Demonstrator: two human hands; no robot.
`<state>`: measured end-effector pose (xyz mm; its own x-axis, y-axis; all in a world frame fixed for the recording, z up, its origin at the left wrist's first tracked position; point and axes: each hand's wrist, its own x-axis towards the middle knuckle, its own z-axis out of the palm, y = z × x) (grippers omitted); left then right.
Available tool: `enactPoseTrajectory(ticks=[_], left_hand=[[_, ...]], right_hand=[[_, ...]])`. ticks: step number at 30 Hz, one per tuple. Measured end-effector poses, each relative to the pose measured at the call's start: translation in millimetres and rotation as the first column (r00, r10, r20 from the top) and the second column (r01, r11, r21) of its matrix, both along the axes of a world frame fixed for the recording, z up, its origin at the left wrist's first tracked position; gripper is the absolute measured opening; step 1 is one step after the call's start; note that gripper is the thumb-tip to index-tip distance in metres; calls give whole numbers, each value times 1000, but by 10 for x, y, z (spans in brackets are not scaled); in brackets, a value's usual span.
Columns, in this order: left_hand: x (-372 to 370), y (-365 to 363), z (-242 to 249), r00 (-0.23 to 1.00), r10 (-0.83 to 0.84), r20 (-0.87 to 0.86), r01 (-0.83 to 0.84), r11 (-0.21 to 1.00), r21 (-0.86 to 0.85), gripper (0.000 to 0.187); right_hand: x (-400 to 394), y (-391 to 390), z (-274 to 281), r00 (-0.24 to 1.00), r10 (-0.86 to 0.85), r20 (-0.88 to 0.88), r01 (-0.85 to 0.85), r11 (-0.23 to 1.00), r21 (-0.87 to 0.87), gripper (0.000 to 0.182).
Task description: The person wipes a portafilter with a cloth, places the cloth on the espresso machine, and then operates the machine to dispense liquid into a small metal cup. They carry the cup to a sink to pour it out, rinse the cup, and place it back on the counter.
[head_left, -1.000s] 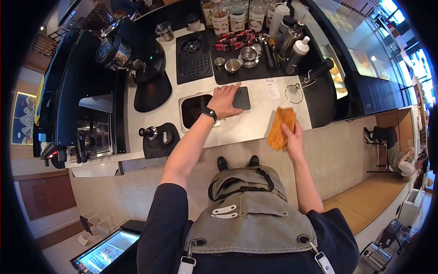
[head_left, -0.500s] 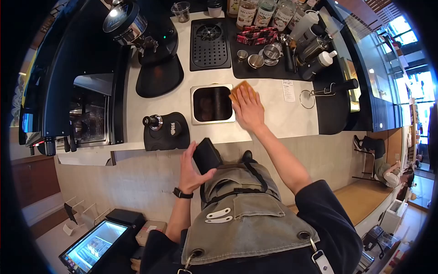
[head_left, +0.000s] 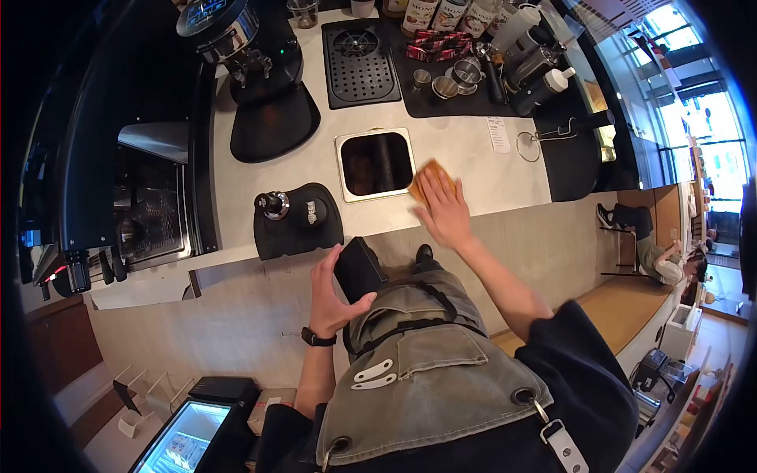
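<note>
My left hand [head_left: 330, 296] is curved around a black box-like container [head_left: 360, 268], fingers on one side and thumb on the other. The container is in front of the counter's near edge, above the floor. On the white counter [head_left: 481, 169], my right hand [head_left: 446, 211] presses an orange-brown cloth [head_left: 418, 187] with extended fingers. Beside the cloth is a metal-rimmed square opening [head_left: 412, 162] with a dark inside. A black tamping mat [head_left: 323, 236] lies to its left, with a tamper [head_left: 274, 206] on it.
A coffee grinder [head_left: 225, 31] stands back left above a black tray [head_left: 276, 130]. Behind the opening is a black drip grate [head_left: 360, 75]. At right are metal cups [head_left: 467, 72], syrup bottles [head_left: 449, 14], a paper slip [head_left: 498, 135] and a wire-ended tool [head_left: 560, 132]. A person sits far right [head_left: 650, 244].
My right hand and the cloth have slid toward the counter's near edge, along the right side of the opening. My left hand keeps the black container. The view has shifted slightly.
</note>
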<state>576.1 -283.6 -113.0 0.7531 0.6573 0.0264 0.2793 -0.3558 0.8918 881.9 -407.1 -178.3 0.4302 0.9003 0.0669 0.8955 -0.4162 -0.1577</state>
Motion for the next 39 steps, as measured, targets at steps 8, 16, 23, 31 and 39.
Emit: enactPoseTrajectory(ticks=[8,16,23,31,39], left_hand=[[-131,2,13,1000,-16,5,16,999,-40,105],[-115,30,56,995,-97,28,99,992,-73,103],[-150,133,230,997,-66,46,69,996,-62,102],[-61,250,175,994,-103,43,107,989,-102,102],[48,287,188,991,-128,47,132,989,-74,103]], right_hand=[[500,916,-178,992,-112,61,105,989,102,68],[-172,-457,6,999,-11,53,11,1000,0,67],[-1122,403,1,970,206,-131,-171,956,238,74],[420,-864,37,964,-235,126,216,965,146,47],[343,316,2,1000,-15,-2,15,925,380,36]])
